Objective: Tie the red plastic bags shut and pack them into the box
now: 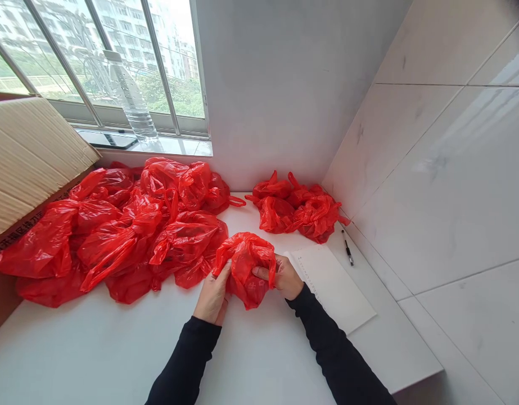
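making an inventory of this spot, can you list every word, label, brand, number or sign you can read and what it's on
"开福区": black print on the cardboard box at left; the characters around it are cut off or unclear.
Held red bag: pale marks, too faint and blurred to read.
White paper: marks along its left side, too small to read.
Clear bottle: no readable text.

Bags (247,281): thin plastic, glossy, crinkled.
Table (116,360): smooth, faint sheen.
Paper (337,289), near table's right edge: matt.
Box (35,152), left edge: ribbed cardboard, matt.
Bottle (132,101): clear plastic.
Bars (158,62): smooth metal.
Tiles (465,185): glossy.
Sleeves (343,349): matt cloth.
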{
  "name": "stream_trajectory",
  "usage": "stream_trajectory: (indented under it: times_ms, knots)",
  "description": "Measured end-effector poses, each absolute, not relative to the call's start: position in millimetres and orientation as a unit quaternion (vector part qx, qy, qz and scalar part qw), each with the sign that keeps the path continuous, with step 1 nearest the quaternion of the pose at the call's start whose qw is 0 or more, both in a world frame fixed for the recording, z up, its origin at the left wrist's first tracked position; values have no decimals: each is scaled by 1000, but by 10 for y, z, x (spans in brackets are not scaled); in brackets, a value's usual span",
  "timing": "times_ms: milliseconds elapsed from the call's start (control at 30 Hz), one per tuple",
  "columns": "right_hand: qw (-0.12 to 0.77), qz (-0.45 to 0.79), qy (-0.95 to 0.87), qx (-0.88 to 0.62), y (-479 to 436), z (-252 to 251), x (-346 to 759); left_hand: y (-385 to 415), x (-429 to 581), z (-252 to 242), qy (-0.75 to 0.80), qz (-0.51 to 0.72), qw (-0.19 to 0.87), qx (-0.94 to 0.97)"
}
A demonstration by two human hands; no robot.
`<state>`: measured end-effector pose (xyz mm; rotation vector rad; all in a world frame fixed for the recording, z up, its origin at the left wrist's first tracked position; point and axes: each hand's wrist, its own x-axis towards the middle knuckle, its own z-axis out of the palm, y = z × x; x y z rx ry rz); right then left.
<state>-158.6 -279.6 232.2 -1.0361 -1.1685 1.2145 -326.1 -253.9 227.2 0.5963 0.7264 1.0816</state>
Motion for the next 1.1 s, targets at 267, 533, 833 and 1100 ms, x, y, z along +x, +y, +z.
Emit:
stream_trajectory:
  times_ms: [267,533,833,1100]
  knots:
    - [561,480,-494,-459,-2793,2374,-1559,-2603,-3244,2337,315,443,776,319]
    - [547,504,-486,-459,-2799,2345,-1580,-2543,-3252,2260,307,512,740,310]
    - [532,477,-528,-459,-2790,2327,-1596,-2483,-3245,2161,329,519,727,307]
    - [562,452,-497,-483,-2809,2386,-1614,-2637,-3239,2335,283,448,781,331]
